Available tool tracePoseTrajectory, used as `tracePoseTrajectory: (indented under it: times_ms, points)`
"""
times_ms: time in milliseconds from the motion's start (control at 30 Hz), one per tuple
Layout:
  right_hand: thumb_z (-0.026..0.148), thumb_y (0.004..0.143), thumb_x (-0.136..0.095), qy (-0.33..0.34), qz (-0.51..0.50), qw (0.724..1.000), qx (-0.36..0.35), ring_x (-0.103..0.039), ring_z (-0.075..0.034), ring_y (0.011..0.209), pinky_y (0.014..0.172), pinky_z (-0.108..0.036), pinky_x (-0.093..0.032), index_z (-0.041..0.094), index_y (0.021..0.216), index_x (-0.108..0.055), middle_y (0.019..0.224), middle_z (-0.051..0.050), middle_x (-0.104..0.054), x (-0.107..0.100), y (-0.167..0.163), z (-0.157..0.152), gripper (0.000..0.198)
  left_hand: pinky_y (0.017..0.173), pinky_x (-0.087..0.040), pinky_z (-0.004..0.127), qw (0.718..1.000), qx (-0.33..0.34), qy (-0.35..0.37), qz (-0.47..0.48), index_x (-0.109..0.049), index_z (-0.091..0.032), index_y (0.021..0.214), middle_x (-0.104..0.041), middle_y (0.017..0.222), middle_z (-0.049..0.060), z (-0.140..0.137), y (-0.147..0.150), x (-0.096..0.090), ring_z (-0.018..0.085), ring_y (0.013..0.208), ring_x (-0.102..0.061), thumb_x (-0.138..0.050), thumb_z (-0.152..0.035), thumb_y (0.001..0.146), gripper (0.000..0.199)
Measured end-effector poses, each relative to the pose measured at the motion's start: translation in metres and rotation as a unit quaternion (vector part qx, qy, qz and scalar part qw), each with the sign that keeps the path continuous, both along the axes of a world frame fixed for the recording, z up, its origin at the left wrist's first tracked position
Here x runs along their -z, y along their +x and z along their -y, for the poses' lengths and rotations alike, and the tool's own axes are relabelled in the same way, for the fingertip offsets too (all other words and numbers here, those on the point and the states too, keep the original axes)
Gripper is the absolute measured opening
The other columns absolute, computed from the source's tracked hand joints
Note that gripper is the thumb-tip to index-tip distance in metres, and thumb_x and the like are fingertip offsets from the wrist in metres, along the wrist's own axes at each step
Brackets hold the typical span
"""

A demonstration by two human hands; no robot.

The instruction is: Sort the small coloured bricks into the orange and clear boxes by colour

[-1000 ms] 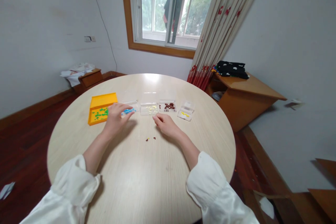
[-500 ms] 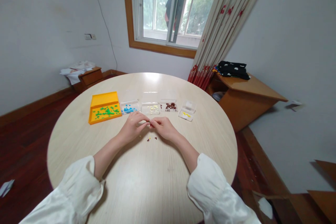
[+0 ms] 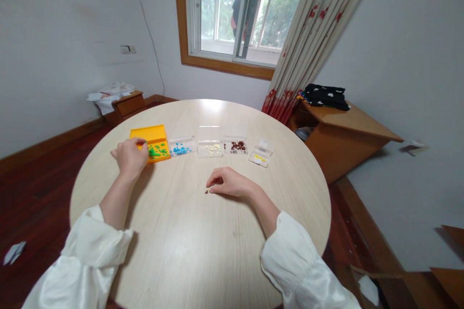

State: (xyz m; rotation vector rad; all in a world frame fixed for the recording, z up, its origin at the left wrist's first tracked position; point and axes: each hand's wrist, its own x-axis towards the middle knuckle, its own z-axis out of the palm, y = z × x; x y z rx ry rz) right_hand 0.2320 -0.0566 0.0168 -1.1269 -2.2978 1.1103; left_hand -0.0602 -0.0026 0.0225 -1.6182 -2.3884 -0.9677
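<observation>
My left hand (image 3: 132, 157) hangs over the left part of a yellow-orange open box (image 3: 148, 133) of small green pieces (image 3: 156, 151). Its fingers are curved, with the thumb and forefinger slightly apart, and nothing shows between them. At the middle of the table, my right hand (image 3: 232, 181) rests low with thumb and forefinger drawn together in a pinch. Whatever lies in that pinch is too small to name. A tiny dark brown piece (image 3: 206, 192) lies on the table by those fingertips, with a speck of yellow beside it.
Clear cases stand in a row on the round table (image 3: 188, 251), holding blue pieces (image 3: 181, 148), cream pieces (image 3: 213, 149), brown pieces (image 3: 238, 146) and yellow pieces (image 3: 259, 158). Behind is a window (image 3: 224, 14) with a curtain (image 3: 304, 34). A wooden cabinet (image 3: 337, 140) stands at right.
My hands were together near the middle; they have parted. The left has moved left to the yellow-orange box. The right has come slightly down to the small pieces on the table.
</observation>
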Motion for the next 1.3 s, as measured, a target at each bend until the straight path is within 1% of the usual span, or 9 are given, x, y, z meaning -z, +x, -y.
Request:
tracePoseTrajectory:
  times_ms: [233,500,633,767,900,1000,1133,1233,1300]
  points:
    - [0.009,0.072,-0.062,-0.015,-0.010,1.000,-0.012,-0.054,-0.010,0.065,0.062,-0.021,-0.040,0.013,0.072,-0.070,0.073,-0.002,-0.062,-0.003,-0.002,0.002,0.009,0.083,-0.036,0.049,1.000,-0.003,-0.018,-0.017,-0.069,-0.016,0.091,-0.069,0.086,0.015,0.000,0.003,0.001,0.034,0.094,-0.059,-0.048,-0.030,0.076,0.029]
    - [0.011,0.079,-0.053,-0.016,0.003,0.999,0.047,-0.048,-0.009,0.061,0.060,-0.021,-0.037,0.013,0.075,-0.060,0.068,0.000,-0.056,-0.010,-0.005,0.006,0.008,0.087,-0.033,0.053,0.999,-0.006,-0.034,-0.015,-0.067,-0.015,0.103,-0.068,0.091,0.019,0.001,0.003,0.002,0.037,0.100,-0.056,-0.049,-0.033,0.079,0.035]
    - [0.015,0.083,-0.048,-0.016,-0.023,0.997,0.068,-0.047,-0.009,0.061,0.059,-0.021,-0.035,0.015,0.081,-0.054,0.067,0.002,-0.053,-0.010,-0.005,0.005,0.007,0.087,-0.033,0.050,1.000,0.018,0.016,0.010,-0.063,-0.018,0.107,-0.068,0.094,0.014,0.002,0.007,-0.002,0.035,0.100,-0.055,-0.050,-0.037,0.077,0.037]
    - [0.022,0.087,-0.041,0.036,-0.041,0.993,0.105,-0.045,-0.011,0.066,0.064,-0.024,-0.034,0.017,0.071,-0.047,0.068,0.002,-0.049,-0.006,-0.004,-0.001,0.018,0.074,-0.040,0.033,0.991,0.087,0.079,0.062,-0.062,-0.019,0.076,-0.064,0.075,0.005,0.005,0.014,-0.009,0.021,0.073,-0.057,-0.045,-0.036,0.077,0.024]
    - [0.029,0.090,-0.032,0.054,-0.102,0.981,0.154,-0.038,-0.011,0.060,0.061,-0.025,-0.030,0.020,0.061,-0.037,0.060,0.003,-0.039,-0.001,-0.003,-0.008,0.031,0.054,-0.032,0.027,0.974,0.187,0.082,0.095,-0.039,-0.021,0.049,-0.041,0.049,-0.002,0.011,0.026,-0.013,0.013,0.052,-0.042,-0.046,-0.044,0.075,0.035]
    - [0.037,0.091,-0.030,0.039,-0.147,0.972,0.177,-0.034,-0.011,0.055,0.057,-0.026,-0.028,0.021,0.058,-0.033,0.057,0.004,-0.035,0.001,-0.003,-0.011,0.037,0.050,-0.026,0.025,0.954,0.277,0.036,0.108,-0.033,-0.020,0.046,-0.032,0.046,-0.004,0.017,0.038,-0.013,0.011,0.048,-0.034,-0.046,-0.045,0.075,0.040]
    - [0.045,0.090,-0.031,0.034,-0.160,0.968,0.189,-0.032,-0.011,0.053,0.055,-0.025,-0.028,0.021,0.056,-0.033,0.054,0.004,-0.034,0.001,-0.003,-0.013,0.041,0.049,-0.025,0.025,0.926,0.360,-0.028,0.113,-0.035,-0.019,0.046,-0.031,0.046,-0.004,0.023,0.052,-0.010,0.009,0.046,-0.031,-0.049,-0.042,0.075,0.040]
    - [0.048,0.088,-0.034,0.089,-0.173,0.957,0.215,-0.036,-0.011,0.055,0.057,-0.025,-0.030,0.020,0.057,-0.036,0.055,0.003,-0.038,-0.002,0.003,-0.017,0.042,0.048,-0.025,0.025,0.910,0.394,-0.055,0.116,-0.036,-0.019,0.047,-0.032,0.046,-0.004,0.025,0.057,-0.007,0.009,0.046,-0.031,-0.050,-0.040,0.077,0.039]
    - [0.046,0.087,-0.037,0.162,-0.183,0.932,0.268,-0.041,-0.013,0.060,0.060,-0.025,-0.032,0.020,0.059,-0.041,0.059,0.002,-0.044,-0.005,0.013,-0.021,0.039,0.048,-0.025,0.025,0.899,0.415,-0.080,0.116,-0.037,-0.019,0.048,-0.033,0.047,-0.004,0.025,0.058,-0.004,0.009,0.047,-0.031,-0.051,-0.039,0.077,0.038]
